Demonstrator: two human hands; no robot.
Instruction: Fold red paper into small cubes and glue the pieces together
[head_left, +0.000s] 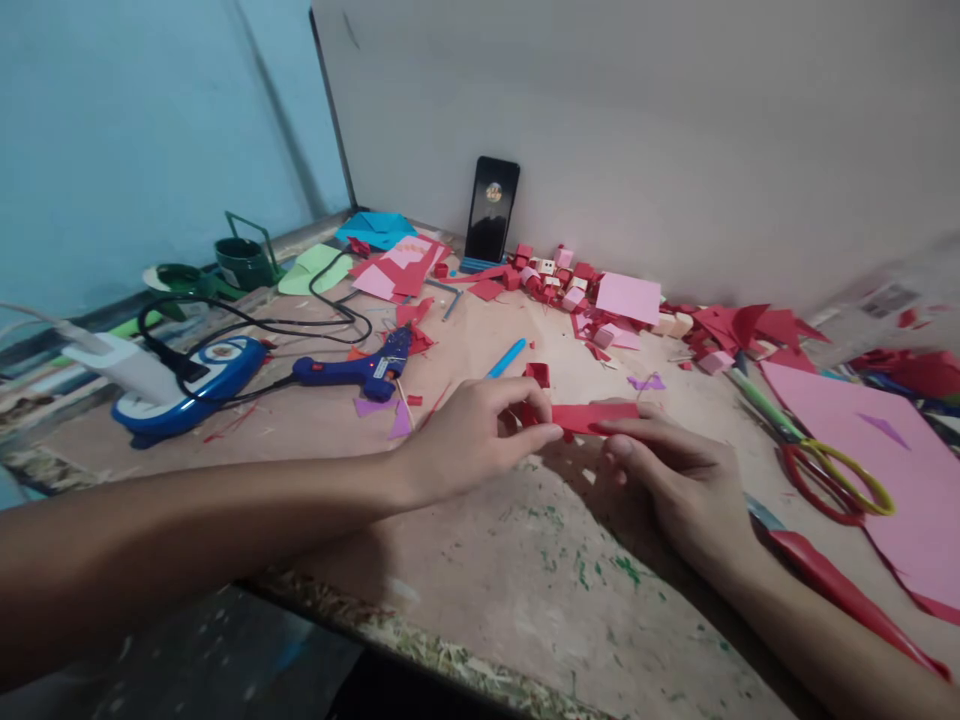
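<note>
From where I stood, a blue power strip (251, 358) lay to the far left of the person's left hand (480, 435), and a blue glue gun (341, 375) rested nearer it on the surface (480, 580). That hand was nearly closed, thumb and curled fingers pinching the left end of a red paper strip (585, 416). Just beyond its fingers lay a blue pen (507, 357). The paper stretched between both hands, its right end gripped by the half-curled right hand (686, 475). To the right of that hand lay scissors (844, 478) and a large pink sheet (911, 500).
</note>
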